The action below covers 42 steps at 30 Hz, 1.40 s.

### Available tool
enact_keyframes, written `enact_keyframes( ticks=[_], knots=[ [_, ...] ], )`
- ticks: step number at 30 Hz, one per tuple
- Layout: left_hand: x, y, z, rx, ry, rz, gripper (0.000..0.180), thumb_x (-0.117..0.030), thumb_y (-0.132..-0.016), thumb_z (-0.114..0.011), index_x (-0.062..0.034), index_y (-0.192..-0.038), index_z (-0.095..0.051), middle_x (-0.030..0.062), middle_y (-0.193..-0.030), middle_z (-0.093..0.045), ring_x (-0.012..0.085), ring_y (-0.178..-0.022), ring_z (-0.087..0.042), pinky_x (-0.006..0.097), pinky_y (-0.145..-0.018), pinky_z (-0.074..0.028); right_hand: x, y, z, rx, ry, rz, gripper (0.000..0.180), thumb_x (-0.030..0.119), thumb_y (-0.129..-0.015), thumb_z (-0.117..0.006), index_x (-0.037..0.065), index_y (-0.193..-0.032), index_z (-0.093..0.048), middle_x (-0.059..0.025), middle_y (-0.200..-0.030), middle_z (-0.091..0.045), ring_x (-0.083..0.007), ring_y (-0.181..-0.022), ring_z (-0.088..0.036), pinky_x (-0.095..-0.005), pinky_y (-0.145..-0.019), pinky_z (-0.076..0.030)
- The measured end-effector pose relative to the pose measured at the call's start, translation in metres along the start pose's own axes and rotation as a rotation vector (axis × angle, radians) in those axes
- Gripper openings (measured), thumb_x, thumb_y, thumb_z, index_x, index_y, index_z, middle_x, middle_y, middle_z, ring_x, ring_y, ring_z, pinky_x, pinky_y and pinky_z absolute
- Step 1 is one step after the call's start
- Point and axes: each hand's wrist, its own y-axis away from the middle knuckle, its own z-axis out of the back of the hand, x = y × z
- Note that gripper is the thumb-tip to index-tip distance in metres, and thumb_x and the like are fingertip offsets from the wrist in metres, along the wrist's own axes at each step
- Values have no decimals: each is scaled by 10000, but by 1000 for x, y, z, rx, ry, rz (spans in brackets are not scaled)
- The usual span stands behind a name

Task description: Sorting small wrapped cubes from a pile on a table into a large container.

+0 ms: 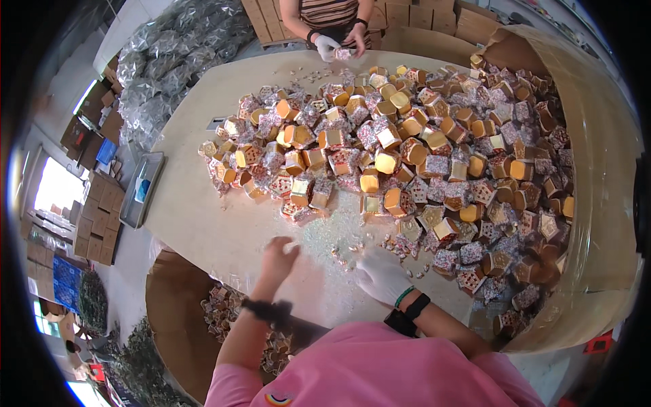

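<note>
A big heap of small gold and patterned hexagonal boxes [407, 156] covers the far and right side of a pale round table [203, 224]. My left hand [277, 258], bare, rests palm down on the table's near part with fingers curled; whether it holds anything is hidden. My right hand [380, 275] wears a white glove and lies on the table among scattered small wrapped sweets [342, 254]. Glittery bits cover the table between my hands and the heap.
Across the table another person's hands [336, 46] hold a small box. A cardboard wall [597, 169] curves round the table's right side. A brown bin with more boxes [224, 312] stands at the lower left. Silver bags [169, 61] and a grey tray [139, 190] lie left.
</note>
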Motion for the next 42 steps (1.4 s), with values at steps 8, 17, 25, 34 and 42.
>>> enact_keyframes(
  ticks=[8,17,25,34,42],
  knots=[
    [-122,-90,-124,220,-211,-317,607,-208,-760,-708,-70,-1286,-439,219,-1187,-545,393,-1052,-561,458,-871,-481,-21,21,7,123,-7,-249,195,215,-767,-605,22,-752,-623,-179,-783,-607,-364,-799,-604,-489,-717,-469],
    [-88,-87,-92,357,125,-283,472,-99,-702,-745,-19,-1115,-531,104,-920,-568,246,-856,-583,361,-770,-484,-63,50,-25,-304,-405,-217,206,235,-859,-552,32,-834,-571,-155,-753,-592,-349,-738,-580,-446,-668,-465],
    [-86,-11,-33,507,177,-382,564,-18,-682,-761,-22,-1190,-516,86,-999,-581,221,-893,-575,335,-807,-479,-29,6,1,122,-1469,-844,314,389,-935,-545,88,-849,-563,2,-624,-491,-87,-459,-446,-254,-366,-319],
    [-82,35,-35,495,686,26,431,-299,-849,-688,-44,-1159,-529,41,-945,-579,116,-873,-538,273,-781,-469,8,19,-1,119,-1784,-840,383,420,-956,-474,88,-766,-499,8,-540,-394,-117,-417,-367,-318,-415,-382],
    [-10,59,-26,146,1577,556,401,-455,-937,-518,-100,-1122,-551,51,-991,-614,163,-899,-615,310,-693,-547,2,10,-13,62,-1796,-659,307,375,-946,-487,109,-800,-530,24,-596,-452,-116,-496,-443,-332,-571,-457]
  ],
)
